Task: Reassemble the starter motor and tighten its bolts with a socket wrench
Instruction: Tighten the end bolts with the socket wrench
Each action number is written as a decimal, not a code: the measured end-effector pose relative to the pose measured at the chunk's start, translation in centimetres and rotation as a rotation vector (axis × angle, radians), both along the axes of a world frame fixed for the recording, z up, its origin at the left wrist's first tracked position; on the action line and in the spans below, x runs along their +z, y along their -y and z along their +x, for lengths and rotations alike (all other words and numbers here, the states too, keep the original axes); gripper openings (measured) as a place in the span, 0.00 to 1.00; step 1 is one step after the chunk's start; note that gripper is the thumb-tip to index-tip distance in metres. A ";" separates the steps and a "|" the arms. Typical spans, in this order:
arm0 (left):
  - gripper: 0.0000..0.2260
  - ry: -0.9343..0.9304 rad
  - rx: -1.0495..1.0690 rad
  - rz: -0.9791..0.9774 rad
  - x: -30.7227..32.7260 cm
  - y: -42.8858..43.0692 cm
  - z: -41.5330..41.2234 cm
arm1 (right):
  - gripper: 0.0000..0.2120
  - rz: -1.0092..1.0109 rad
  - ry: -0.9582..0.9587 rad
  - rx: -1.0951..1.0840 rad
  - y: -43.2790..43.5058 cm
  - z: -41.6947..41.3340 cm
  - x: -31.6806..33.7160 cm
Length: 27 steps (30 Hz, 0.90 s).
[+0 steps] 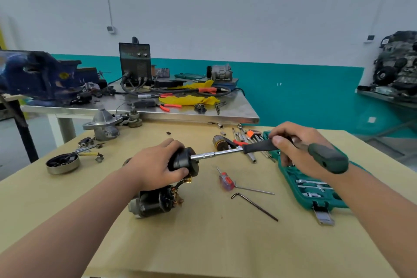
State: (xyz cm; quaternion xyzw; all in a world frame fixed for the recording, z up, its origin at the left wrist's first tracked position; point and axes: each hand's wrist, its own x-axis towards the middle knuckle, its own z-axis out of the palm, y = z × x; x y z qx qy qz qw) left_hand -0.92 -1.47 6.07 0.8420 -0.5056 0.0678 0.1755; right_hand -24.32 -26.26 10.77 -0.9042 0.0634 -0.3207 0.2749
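A: So, where is the starter motor (pixel 155 201) lying at this moment?

B: It is resting near the middle of the worktop (pixel 203 244), straight ahead of the person, with its black end cap (pixel 183 161) facing toward the person's right.

A: And what are the hands doing?

B: The left hand (pixel 153 165) is wrapping fingers and thumb round the end cap, steadying the motor. The right hand (pixel 291 149) is curling round the dark handle of the socket wrench (pixel 216 155), with the green butt of the handle projecting past the wrist.

A: Which relation is governing the coming move?

B: The wrench's long axis. Its chrome shaft is running nearly level from the right hand leftward into the face of the end cap, so tool and bolt appear to be lying in one line. The cap is hiding the socket tip, so whether it is seating on a bolt head cannot be told.

A: Which hand is nearer the motor?

B: The left, which is touching it. The right is working well apart, at the shaft's far end, above the green socket case (pixel 286 174). Turning will probably be falling to the right hand, with the left resisting.
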 end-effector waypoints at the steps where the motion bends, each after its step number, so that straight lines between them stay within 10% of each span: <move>1: 0.33 0.006 -0.002 -0.011 -0.2 0.1 -0.3 | 0.09 -0.006 -0.005 -0.003 -0.3 0.1 0.2; 21: 0.14 0.365 -0.075 0.079 -3.2 0.4 -0.5 | 0.35 1.119 -0.834 -0.171 0.2 2.5 -7.3; 27: 0.17 0.381 -0.045 0.156 -3.7 1.3 -0.3 | 0.13 0.147 -0.376 -0.223 1.0 1.7 -11.0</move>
